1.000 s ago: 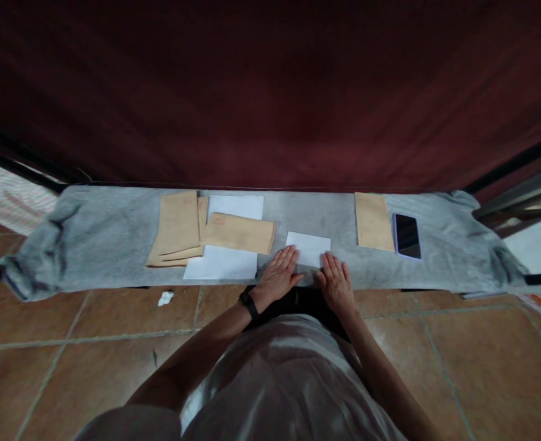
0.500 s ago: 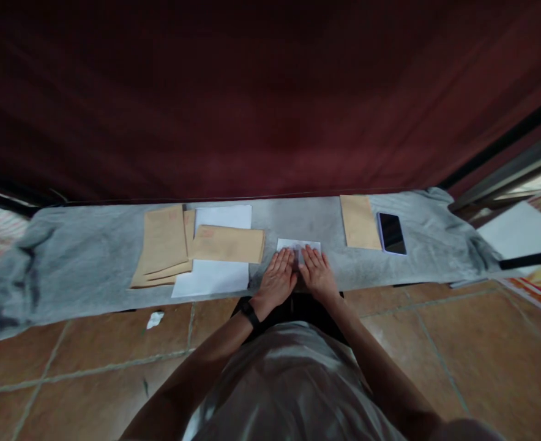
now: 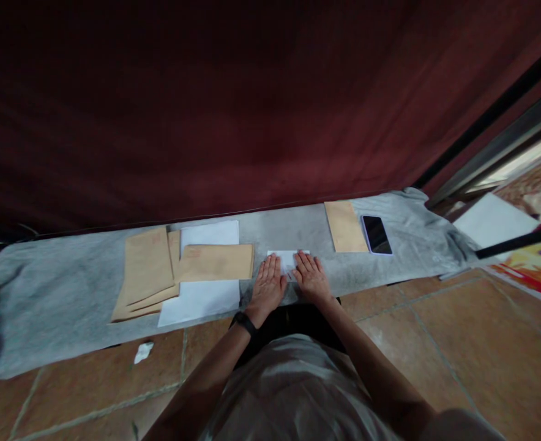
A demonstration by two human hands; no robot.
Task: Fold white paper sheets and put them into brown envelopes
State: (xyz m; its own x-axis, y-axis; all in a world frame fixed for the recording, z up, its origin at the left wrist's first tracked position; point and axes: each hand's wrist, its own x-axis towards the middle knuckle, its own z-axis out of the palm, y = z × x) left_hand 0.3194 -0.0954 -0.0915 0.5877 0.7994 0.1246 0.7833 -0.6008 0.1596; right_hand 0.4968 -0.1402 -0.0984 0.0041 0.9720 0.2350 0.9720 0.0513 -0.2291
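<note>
A small piece of white paper, apparently folded (image 3: 287, 262), lies on the grey cloth (image 3: 293, 226) close to my body. My left hand (image 3: 269, 283) rests flat on its left part, fingers stretched forward, with a dark band on the wrist. Flat on the right part lies my right hand (image 3: 313, 277), its fingers also extended. Between the two hands the middle of the paper shows; its sides are partly hidden under the fingers. Left of my left hand, a brown envelope (image 3: 218, 262) lies across white paper sheets (image 3: 208, 301).
Several brown envelopes (image 3: 147, 267) overlap at the left. To the right lie a single brown envelope (image 3: 345, 226) and a phone (image 3: 377, 235). A dark red surface (image 3: 252, 122) rises behind the cloth. A crumpled white scrap (image 3: 143, 352) is on the tiled floor.
My hands have spread a little apart over the white paper, showing more of its middle. The whole view has tilted and shifted slightly.
</note>
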